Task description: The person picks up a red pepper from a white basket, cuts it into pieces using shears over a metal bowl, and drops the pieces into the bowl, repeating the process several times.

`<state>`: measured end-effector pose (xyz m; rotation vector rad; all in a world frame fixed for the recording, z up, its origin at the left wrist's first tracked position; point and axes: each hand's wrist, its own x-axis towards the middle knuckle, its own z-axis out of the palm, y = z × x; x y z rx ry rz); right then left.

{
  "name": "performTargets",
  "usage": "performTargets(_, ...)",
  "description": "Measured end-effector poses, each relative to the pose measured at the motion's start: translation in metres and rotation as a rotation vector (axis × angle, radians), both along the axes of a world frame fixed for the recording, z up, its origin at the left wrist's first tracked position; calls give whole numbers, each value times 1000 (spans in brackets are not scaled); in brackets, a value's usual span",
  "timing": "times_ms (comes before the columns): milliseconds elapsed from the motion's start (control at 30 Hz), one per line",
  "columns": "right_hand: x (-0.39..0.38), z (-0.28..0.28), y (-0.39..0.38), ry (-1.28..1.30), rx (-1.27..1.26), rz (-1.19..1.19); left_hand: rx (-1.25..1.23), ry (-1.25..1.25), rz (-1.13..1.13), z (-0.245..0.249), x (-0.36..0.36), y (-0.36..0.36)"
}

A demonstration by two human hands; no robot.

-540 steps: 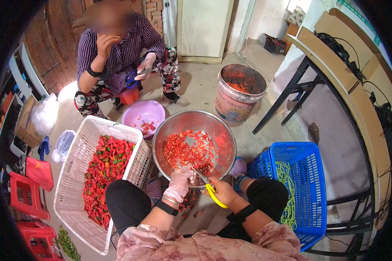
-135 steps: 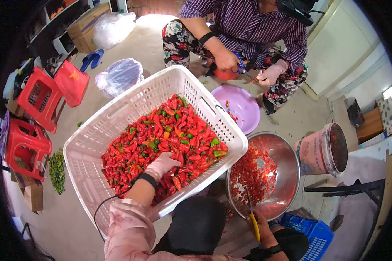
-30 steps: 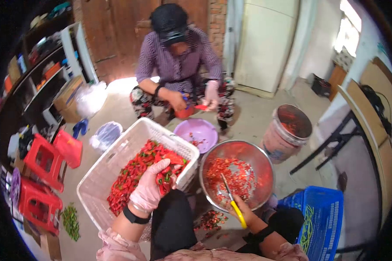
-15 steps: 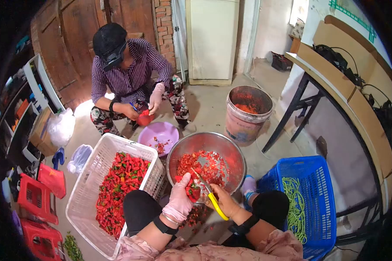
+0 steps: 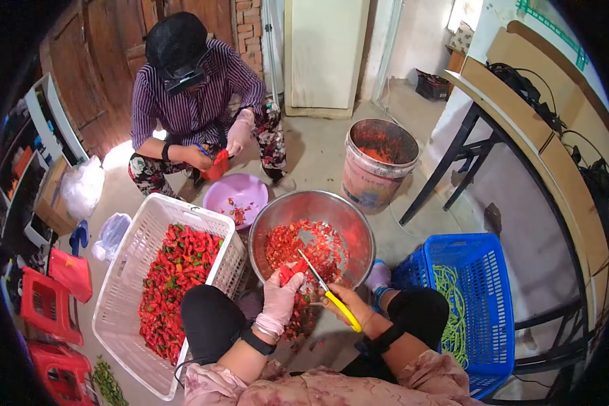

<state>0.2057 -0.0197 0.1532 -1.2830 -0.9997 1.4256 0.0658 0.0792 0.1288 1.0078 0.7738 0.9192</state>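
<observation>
My left hand [image 5: 277, 303], in a thin pale glove, pinches a red pepper [image 5: 294, 271] over the near rim of a wide steel bowl [image 5: 360, 233]. My right hand [image 5: 352, 306] is bare and grips scissors [image 5: 344, 311] with yellow handles. Their blades point up and left over the bowl, right beside the pepper. Chopped red pepper pieces [image 5: 289, 235] lie across the bowl's bottom. More red scraps [image 5: 298, 325] are on the floor below my hands. At my left, a white crate [image 5: 118, 304] holds many red peppers [image 5: 176, 271], some with green stems.
Opposite, a person [image 5: 189, 95] crouches with a red pepper and a blue-handled tool above a purple basin [image 5: 231, 191]. A stained bucket [image 5: 372, 169] stands behind the bowl. At right are a blue crate [image 5: 413, 271] of green beans [image 5: 453, 311] and a table [image 5: 521, 128]. Red stools [image 5: 51, 304] stand left.
The view has shifted slightly, moving most things left in the picture. The pepper in my left hand has turned, and the scissors' blades now lie at its right side. The other person's head has lowered.
</observation>
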Motion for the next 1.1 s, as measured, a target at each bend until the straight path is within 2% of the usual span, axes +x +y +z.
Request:
performTargets(33, 0, -6, 0, -28, -51, 13, -11, -17, 21, -1, 3, 0)
performTargets(67, 0, -35, 2, 106, 6, -41, -16, -18, 18, -1, 4, -2)
performTargets(100, -5, -34, 6, 240, 66, -95, -104, -54, 13, 1, 5, -4)
performTargets(133, -5, -30, 4, 239, 63, -99, -191, -88, 8, 2, 6, -6)
performTargets(200, -5, -16, 1, -680, 62, -78, -229, -106, 50, -9, 11, -8)
performTargets(333, -5, -37, 4, -784, 188, -164, -400, -177, 61, -13, 14, -10)
performTargets(367, -5, -40, 4, -784, 187, -164, -401, -176, 61, -11, 14, -10)
performTargets(433, -3, -40, 2, -440, 169, -121, -477, -164, 12, -6, 13, -9)
performTargets(467, -1, -40, 1, -439, 165, -122, -481, -163, 11, -9, 12, -8)
performTargets(567, 3, -29, -3, -504, 99, -88, -485, -132, -27, -21, 10, -5)
performTargets(633, 9, -37, -3, -570, 193, -80, -513, -128, -14, -24, 11, -3)
performTargets(767, 19, -49, -7, -531, 175, -76, -568, -148, -61, -38, 7, 2)
performTargets(967, 23, -30, -9, -617, 103, 38, -555, -133, -97, -28, 8, 1)
performTargets(1100, 36, -34, -12, -787, -23, 105, -413, 23, -154, -39, 3, 7)
